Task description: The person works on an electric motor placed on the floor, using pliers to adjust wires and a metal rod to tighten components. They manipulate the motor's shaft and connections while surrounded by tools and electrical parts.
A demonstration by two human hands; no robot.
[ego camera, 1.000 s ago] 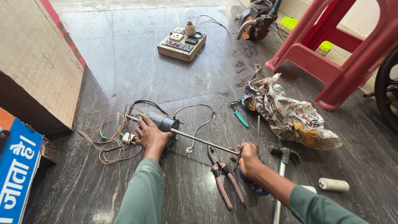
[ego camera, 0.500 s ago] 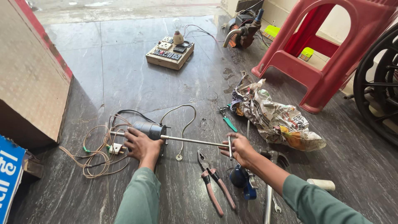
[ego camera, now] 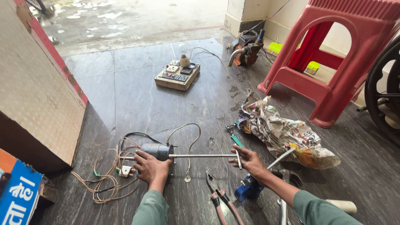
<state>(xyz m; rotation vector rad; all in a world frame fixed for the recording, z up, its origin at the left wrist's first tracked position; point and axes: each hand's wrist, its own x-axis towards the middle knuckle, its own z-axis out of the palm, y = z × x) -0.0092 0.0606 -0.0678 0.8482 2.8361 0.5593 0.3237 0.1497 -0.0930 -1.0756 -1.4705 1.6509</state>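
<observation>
A small grey cylindrical motor (ego camera: 157, 151) with a long thin metal shaft (ego camera: 204, 156) lies on the dark stone floor. My left hand (ego camera: 151, 168) is closed on the motor's near side. At the shaft's far end, my right hand (ego camera: 250, 161) grips a short metal crossbar (ego camera: 238, 158). Tangled wires (ego camera: 109, 175) and a white plug spread to the left of the motor. Red-handled pliers (ego camera: 221, 196) and a blue object (ego camera: 246, 191) lie just below my right hand.
A wooden switchboard (ego camera: 177, 75) with a bulb sits farther back. Crumpled newspaper (ego camera: 283, 133), a red plastic stool (ego camera: 333, 62) and a wheel (ego camera: 385, 91) are to the right. A large board (ego camera: 37, 91) leans at left, a blue carton (ego camera: 16, 196) below it.
The view has tilted and shifted, so everything sits lower and more central in frame. Both hands keep their hold on the motor and the shaft end.
</observation>
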